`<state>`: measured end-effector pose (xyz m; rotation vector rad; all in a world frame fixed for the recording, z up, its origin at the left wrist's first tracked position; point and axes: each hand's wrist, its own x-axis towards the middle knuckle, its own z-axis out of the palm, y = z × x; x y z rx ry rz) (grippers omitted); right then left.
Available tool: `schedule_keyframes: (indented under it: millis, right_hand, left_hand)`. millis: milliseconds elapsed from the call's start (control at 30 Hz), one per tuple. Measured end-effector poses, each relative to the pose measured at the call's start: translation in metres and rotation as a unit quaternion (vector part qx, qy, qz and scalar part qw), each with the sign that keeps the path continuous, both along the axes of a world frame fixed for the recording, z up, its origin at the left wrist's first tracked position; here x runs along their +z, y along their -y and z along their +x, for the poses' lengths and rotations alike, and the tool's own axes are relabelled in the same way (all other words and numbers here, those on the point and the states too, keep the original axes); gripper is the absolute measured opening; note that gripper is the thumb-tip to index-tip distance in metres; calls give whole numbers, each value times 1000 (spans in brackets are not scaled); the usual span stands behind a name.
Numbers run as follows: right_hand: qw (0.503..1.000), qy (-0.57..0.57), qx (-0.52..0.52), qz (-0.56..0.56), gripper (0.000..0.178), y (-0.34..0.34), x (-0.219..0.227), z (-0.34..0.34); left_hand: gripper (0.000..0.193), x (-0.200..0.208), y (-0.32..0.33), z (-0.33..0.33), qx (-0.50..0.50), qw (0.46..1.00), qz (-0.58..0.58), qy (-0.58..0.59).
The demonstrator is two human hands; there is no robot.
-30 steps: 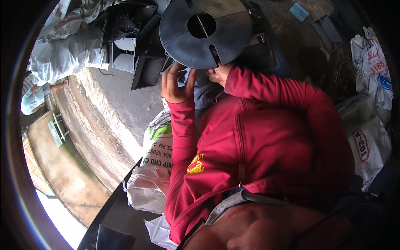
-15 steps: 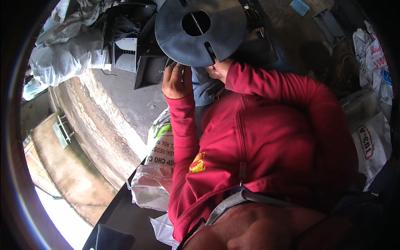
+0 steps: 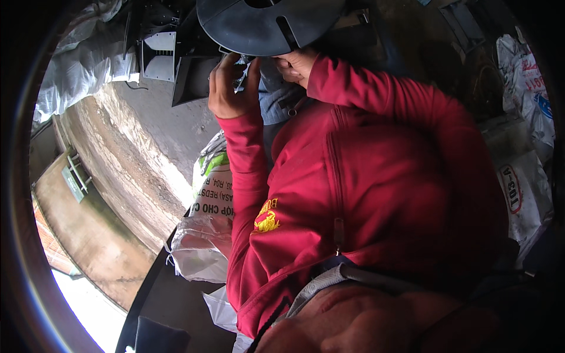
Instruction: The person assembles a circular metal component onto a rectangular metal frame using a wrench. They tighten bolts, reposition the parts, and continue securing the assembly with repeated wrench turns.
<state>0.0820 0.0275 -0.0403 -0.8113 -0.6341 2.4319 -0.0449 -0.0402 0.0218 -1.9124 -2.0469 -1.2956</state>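
Just under the near rim of the black disc, the left hand has its fingers bent and its thumb apart, with a small shiny piece between them. To its right, the right hand is at the same rim, fingers curled inward. The disc partly hides the fingertips, so whether either hand grips anything cannot be told. The disc is at the top of the view, its slot near the right hand. Left of it are a black tray and a pale panel; farther left, white bags.
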Motion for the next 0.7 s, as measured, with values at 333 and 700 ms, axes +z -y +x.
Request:
schedule_keyframes:
  millis: [333, 700]
  right_hand:
    - [996, 26, 85, 16, 43, -4, -10, 5]
    - [999, -1, 4, -35, 22, 3, 16, 5]
  left_hand:
    - [17, -48, 55, 20, -172, 933, -260, -181]
    - [26, -59, 42, 36, -122, 874, -464, -79]
